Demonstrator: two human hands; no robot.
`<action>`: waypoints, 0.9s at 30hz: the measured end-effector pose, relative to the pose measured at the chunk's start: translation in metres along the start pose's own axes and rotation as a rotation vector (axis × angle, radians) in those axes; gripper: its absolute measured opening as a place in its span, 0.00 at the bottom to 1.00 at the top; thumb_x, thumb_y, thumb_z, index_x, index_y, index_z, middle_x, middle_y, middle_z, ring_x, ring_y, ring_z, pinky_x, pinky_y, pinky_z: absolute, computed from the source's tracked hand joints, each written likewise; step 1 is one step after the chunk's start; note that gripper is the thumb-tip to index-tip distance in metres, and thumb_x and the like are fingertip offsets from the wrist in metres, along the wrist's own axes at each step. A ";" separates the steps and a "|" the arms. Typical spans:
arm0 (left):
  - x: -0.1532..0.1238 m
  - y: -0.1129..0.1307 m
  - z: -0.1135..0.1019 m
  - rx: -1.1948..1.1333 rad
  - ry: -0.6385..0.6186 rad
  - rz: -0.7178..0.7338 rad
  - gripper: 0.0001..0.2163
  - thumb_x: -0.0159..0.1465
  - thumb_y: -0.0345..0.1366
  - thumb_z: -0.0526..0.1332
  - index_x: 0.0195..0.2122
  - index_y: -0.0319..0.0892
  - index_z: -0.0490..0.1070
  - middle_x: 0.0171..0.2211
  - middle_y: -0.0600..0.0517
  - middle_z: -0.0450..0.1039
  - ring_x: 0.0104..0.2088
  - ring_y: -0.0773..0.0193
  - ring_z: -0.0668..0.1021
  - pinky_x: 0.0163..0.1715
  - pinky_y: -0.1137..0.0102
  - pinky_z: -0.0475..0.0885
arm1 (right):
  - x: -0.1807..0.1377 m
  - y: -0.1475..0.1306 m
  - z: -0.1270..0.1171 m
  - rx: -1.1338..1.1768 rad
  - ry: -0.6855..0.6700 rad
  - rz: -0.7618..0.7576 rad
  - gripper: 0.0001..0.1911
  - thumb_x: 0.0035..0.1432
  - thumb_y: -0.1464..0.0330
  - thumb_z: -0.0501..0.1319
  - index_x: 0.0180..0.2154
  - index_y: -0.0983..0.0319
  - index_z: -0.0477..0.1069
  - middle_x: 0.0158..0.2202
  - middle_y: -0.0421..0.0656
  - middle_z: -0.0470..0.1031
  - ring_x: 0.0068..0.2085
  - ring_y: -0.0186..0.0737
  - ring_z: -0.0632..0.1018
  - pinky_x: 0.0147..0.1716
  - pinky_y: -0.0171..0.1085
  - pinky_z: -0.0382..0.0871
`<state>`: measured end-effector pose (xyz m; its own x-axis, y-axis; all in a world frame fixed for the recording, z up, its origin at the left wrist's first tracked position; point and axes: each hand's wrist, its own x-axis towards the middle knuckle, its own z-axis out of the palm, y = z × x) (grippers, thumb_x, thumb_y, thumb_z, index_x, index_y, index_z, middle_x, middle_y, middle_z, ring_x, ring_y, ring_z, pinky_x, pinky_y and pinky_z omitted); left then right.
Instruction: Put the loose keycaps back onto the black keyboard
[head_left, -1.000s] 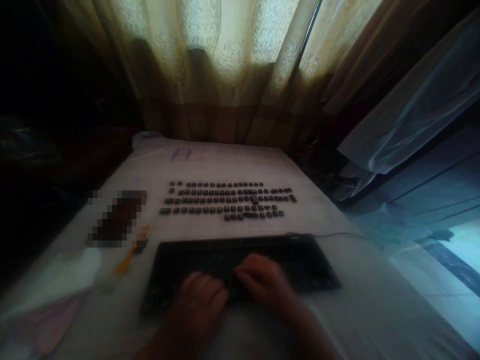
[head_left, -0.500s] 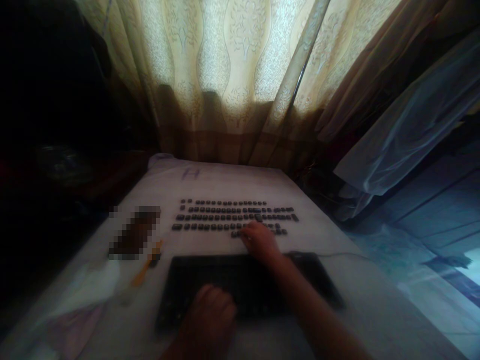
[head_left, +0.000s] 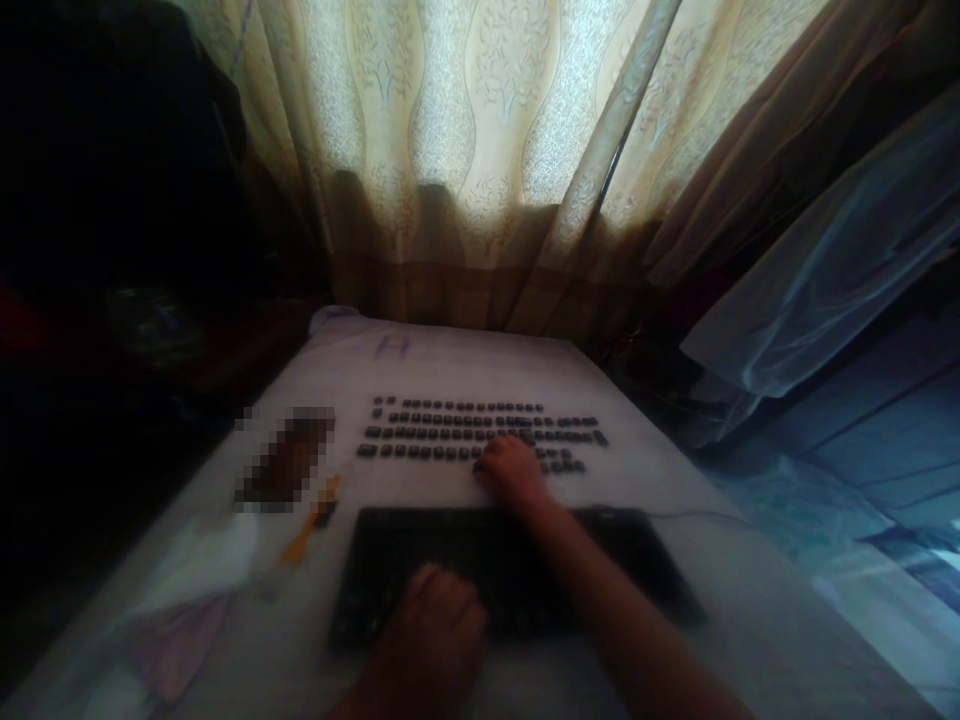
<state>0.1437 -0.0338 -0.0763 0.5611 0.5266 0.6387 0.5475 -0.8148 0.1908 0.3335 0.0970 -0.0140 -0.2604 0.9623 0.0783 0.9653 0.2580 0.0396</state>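
A black keyboard base (head_left: 637,570) lies near me on a white cloth (head_left: 675,480). Beyond it, several loose dark keycaps (head_left: 435,435) are laid out in rows on the cloth. My right hand (head_left: 510,472) reaches over the base and rests on the bottom row of keycaps, fingers curled down on them; what they pinch is hidden. My left hand (head_left: 435,630) lies on the near left part of the keyboard base with its fingers curled under.
An orange-handled tool (head_left: 311,525) lies left of the base, next to a blurred-out patch. Crumpled white and pink cloth (head_left: 187,600) sits at the near left. A patterned curtain (head_left: 487,150) hangs behind the table. A thin cable (head_left: 697,516) leads off to the right.
A second ago both hands were on the keyboard base. My right hand then reached forward to the rows of loose keycaps and stays there; the left hand has barely moved.
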 end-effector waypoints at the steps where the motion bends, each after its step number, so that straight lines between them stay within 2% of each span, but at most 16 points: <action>1: 0.000 0.000 -0.001 -0.001 -0.004 -0.001 0.03 0.67 0.29 0.57 0.38 0.45 0.68 0.36 0.53 0.74 0.39 0.60 0.74 0.54 0.61 0.64 | 0.000 -0.001 0.000 -0.005 -0.002 0.001 0.09 0.63 0.67 0.61 0.39 0.61 0.81 0.46 0.50 0.76 0.50 0.48 0.72 0.48 0.41 0.65; 10: 0.003 0.002 -0.005 -0.019 -0.071 -0.016 0.04 0.66 0.28 0.58 0.37 0.44 0.68 0.36 0.53 0.73 0.39 0.60 0.74 0.54 0.59 0.64 | 0.002 -0.006 0.001 -0.002 0.007 0.001 0.10 0.63 0.69 0.60 0.40 0.65 0.80 0.45 0.53 0.75 0.50 0.49 0.72 0.48 0.42 0.64; 16: 0.008 0.003 -0.010 -0.017 -0.056 0.000 0.07 0.69 0.29 0.54 0.38 0.44 0.69 0.36 0.52 0.74 0.39 0.59 0.73 0.52 0.58 0.65 | -0.007 -0.004 -0.001 0.081 0.078 0.014 0.08 0.62 0.70 0.61 0.39 0.63 0.79 0.46 0.51 0.76 0.50 0.48 0.72 0.50 0.42 0.65; 22: 0.011 0.004 -0.014 -0.002 -0.071 0.003 0.07 0.70 0.29 0.53 0.37 0.43 0.70 0.35 0.51 0.74 0.39 0.59 0.74 0.52 0.58 0.66 | -0.046 -0.001 -0.008 0.224 0.179 0.090 0.08 0.61 0.70 0.63 0.41 0.63 0.78 0.46 0.50 0.76 0.49 0.47 0.74 0.51 0.43 0.67; 27: 0.011 0.004 -0.016 0.005 -0.056 0.024 0.07 0.70 0.29 0.54 0.37 0.43 0.71 0.36 0.50 0.74 0.39 0.59 0.74 0.52 0.59 0.66 | -0.094 0.007 -0.010 0.411 0.166 0.057 0.06 0.58 0.73 0.64 0.39 0.61 0.77 0.41 0.46 0.77 0.43 0.43 0.78 0.44 0.40 0.72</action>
<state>0.1423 -0.0350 -0.0567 0.6080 0.5195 0.6003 0.5363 -0.8263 0.1719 0.3642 0.0072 -0.0114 -0.1735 0.9578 0.2294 0.8964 0.2500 -0.3659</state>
